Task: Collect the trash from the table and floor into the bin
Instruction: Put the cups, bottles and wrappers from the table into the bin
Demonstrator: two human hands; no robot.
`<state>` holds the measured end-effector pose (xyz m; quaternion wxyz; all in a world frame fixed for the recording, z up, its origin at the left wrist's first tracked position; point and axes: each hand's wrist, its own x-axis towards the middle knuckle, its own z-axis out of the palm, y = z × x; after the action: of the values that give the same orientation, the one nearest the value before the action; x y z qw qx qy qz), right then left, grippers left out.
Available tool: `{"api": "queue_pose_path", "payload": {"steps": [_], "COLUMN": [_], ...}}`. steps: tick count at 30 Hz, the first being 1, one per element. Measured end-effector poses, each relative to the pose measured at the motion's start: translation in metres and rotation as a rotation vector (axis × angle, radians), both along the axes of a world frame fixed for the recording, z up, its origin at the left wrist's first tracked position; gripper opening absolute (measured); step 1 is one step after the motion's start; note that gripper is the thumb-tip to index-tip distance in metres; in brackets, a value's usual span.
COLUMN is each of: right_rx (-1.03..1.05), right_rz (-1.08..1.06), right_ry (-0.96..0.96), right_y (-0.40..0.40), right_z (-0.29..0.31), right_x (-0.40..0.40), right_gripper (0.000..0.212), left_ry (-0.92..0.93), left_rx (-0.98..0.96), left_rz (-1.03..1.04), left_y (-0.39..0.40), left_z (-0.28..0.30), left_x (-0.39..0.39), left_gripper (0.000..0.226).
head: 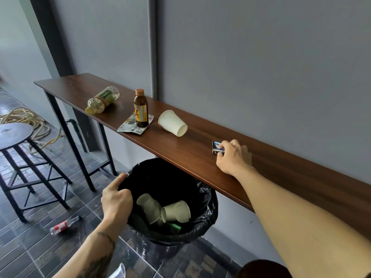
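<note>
A narrow wooden table (200, 155) runs along the grey wall. On it lie a tipped clear plastic bottle (103, 99), an upright brown glass bottle (141, 109) standing on a flat wrapper (128, 125), and a white paper cup (173, 123) on its side. My right hand (232, 157) grips a small blue box (217, 147) that rests on the table. My left hand (116, 199) holds the rim of the black-lined bin (206, 205), which stands under the table edge and contains paper cups (163, 211). A plastic bottle with a red label (64, 225) lies on the floor.
A black metal stool (22, 155) stands at the left on the tiled floor. A coiled yellowish hose (28, 121) lies behind it. A clear plastic item (118, 271) shows at the bottom edge, and a dark rounded shape (263, 269) at the lower right.
</note>
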<state>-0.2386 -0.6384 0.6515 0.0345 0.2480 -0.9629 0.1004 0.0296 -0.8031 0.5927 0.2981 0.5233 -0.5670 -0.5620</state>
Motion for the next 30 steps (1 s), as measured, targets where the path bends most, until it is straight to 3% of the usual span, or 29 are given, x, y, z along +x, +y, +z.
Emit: {"api": "queue_pose_path", "payload": {"steps": [4,9,14,18,22,30], "right_rx": [0.019,0.016,0.058,0.074,-0.035,-0.168], "right_rz": [0.014,0.062,0.090,0.211,0.394,0.660], "right_ry": [0.031,0.017,-0.082,0.115,0.252,0.226], "right_y": [-0.002,-0.004,-0.003,-0.001,-0.012,-0.063], "right_z": [0.001,0.003,0.003,0.003,0.002,-0.003], "right_x": [0.003,0.003,-0.003,0.006,0.037,0.135], "right_gripper": [0.031,0.046,0.033,0.034,0.041,0.043], "left_ry": [0.002,0.003,-0.031,-0.036,-0.022,0.041], "left_rx": [0.000,0.006,-0.015,-0.012,-0.013,-0.005], "left_rz": [-0.007,0.004,0.018,0.033,0.029,0.035], "left_y": [0.004,0.005,0.009,0.009,0.010,-0.011], "left_z": [0.006,0.007,0.010,0.010,0.011,0.013], "left_x": [0.003,0.008,0.013,0.015,0.019,0.039], "left_gripper": [0.073,0.068,0.071,0.070,0.069,0.071]}}
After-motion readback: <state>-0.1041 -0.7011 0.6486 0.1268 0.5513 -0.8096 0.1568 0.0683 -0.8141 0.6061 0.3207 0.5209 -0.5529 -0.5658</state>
